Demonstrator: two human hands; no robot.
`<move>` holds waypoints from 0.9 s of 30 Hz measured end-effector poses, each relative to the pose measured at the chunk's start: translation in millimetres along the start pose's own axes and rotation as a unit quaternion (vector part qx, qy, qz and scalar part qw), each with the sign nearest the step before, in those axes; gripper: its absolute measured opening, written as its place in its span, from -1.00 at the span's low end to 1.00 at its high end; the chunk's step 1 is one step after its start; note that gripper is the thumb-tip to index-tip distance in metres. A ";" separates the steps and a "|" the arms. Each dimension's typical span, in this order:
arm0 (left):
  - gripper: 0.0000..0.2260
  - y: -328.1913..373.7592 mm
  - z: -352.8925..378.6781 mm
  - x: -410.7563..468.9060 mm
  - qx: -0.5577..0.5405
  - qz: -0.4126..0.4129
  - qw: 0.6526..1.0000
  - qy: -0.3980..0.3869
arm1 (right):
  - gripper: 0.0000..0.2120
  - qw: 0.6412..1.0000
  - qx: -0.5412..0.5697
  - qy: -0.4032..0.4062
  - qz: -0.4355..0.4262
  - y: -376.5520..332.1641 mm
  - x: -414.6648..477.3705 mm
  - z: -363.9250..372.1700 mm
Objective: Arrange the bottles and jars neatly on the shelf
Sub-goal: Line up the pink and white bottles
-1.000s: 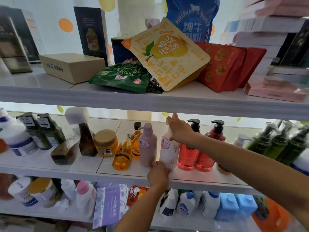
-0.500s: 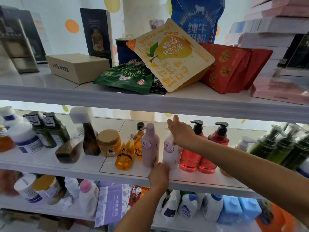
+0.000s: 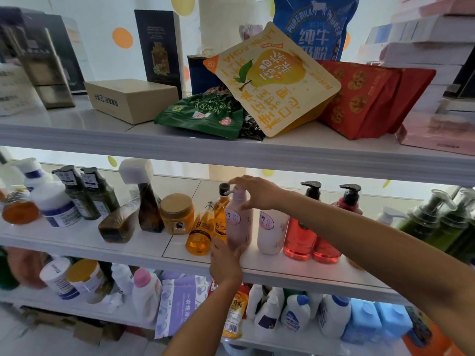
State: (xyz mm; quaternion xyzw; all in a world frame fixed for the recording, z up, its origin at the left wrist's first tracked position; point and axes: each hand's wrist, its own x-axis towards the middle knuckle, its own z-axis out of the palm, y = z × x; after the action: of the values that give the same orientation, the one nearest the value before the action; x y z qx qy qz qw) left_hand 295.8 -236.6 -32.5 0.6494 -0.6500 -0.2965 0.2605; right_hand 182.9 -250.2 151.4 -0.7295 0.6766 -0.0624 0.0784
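A pink pump bottle [image 3: 239, 224] stands upright on the middle shelf [image 3: 144, 249]. My right hand [image 3: 253, 192] grips its pump top from the right. My left hand [image 3: 225, 260] holds its base at the shelf's front edge. A paler pink bottle [image 3: 272, 232] stands free just to its right, then two red pump bottles [image 3: 299, 237]. Left of the pink bottle lean two orange bottles [image 3: 201, 231], one tilted. Further left stand a yellow jar [image 3: 177, 213] and a tilted brown spray bottle [image 3: 147, 209].
Green pump bottles [image 3: 437, 222] fill the shelf's right end; white and dark bottles [image 3: 77, 194] crowd the left end. Snack bags [image 3: 272, 80] and boxes lie on the upper shelf. White and blue detergent bottles [image 3: 331, 314] stand on the lower shelf.
My right hand left the paler pink bottle and moved left onto the pink bottle's pump. My left hand shifted left from the paler bottle's base to the pink bottle's base.
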 end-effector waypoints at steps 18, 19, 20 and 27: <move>-0.72 5.4 3.3 14.1 -0.065 0.087 0.992 -0.060 | -0.50 0.992 -0.088 -0.004 0.087 -3.3 19.3 -4.9; -0.74 5.1 1.8 12.8 -0.052 0.090 0.993 -0.052 | -0.39 0.994 -0.074 -0.003 0.082 -3.4 20.9 -4.4; -0.76 5.1 -1.2 10.7 -0.040 0.091 0.994 -0.038 | -0.31 0.996 -0.061 0.004 0.070 -4.4 22.9 -3.3; -0.60 -6.2 -48.8 21.2 -0.029 0.035 0.987 0.155 | -0.24 0.998 0.053 0.040 0.016 -32.3 53.5 -4.0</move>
State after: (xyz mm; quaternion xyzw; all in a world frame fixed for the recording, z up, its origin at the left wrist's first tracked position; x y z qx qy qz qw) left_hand 335.0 -260.0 -4.3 0.6568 -0.6149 -0.2016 0.3871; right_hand 217.8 -301.3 160.9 -0.7106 0.6863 -0.1255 0.0907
